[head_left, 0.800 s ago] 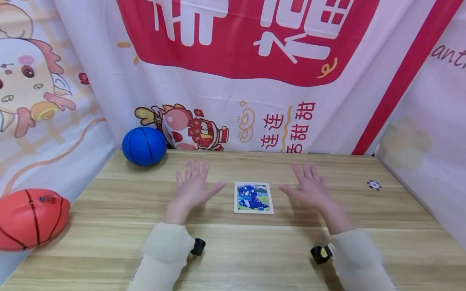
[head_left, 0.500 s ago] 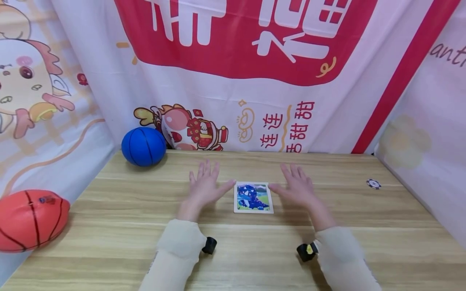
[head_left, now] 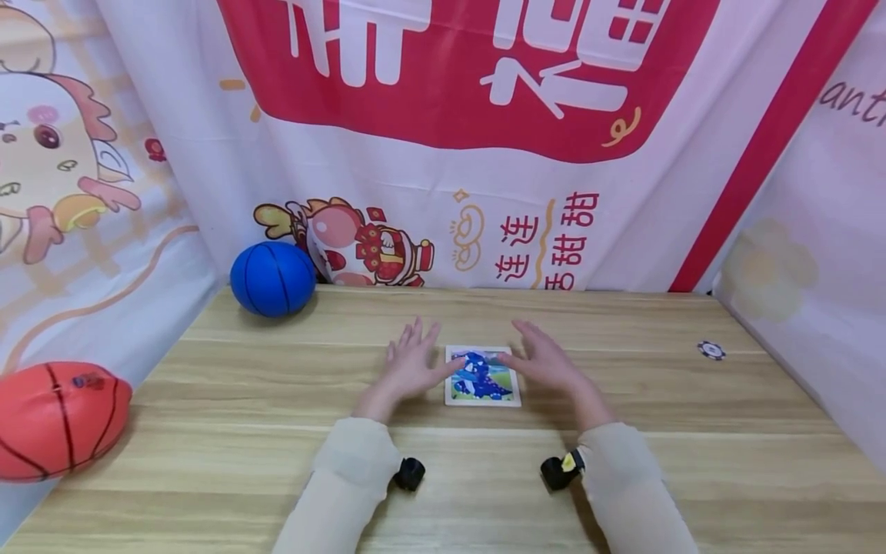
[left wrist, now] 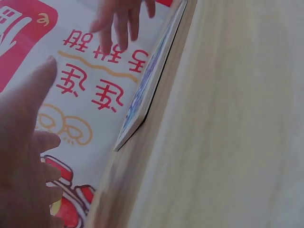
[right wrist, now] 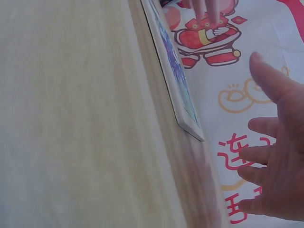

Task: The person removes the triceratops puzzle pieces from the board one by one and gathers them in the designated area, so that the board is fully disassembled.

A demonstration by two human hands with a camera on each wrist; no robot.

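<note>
A flat square picture puzzle (head_left: 484, 392) with a blue dinosaur on it lies on the wooden table, and its pale edge (left wrist: 137, 118) shows in the left wrist view. My left hand (head_left: 411, 368) is at its left side, fingers spread and thumb reaching over the picture. On the opposite side my right hand (head_left: 549, 368) holds its thumb over the puzzle's upper right part. Both hands hover above the table and grip nothing. In the right wrist view the right hand (right wrist: 280, 156) has its fingers apart, with the puzzle (right wrist: 178, 76) beyond the thumb.
A blue ball (head_left: 273, 278) sits at the table's back left corner. A red ball (head_left: 62, 419) lies at the left edge. A small round poker chip (head_left: 711, 351) is at the far right. Printed cloth (head_left: 443, 169) hangs behind the table.
Both hands have moved inward toward each other, from either side of the puzzle until their thumbs overlap it in the head view. The puzzle, balls and chip have stayed in place.
</note>
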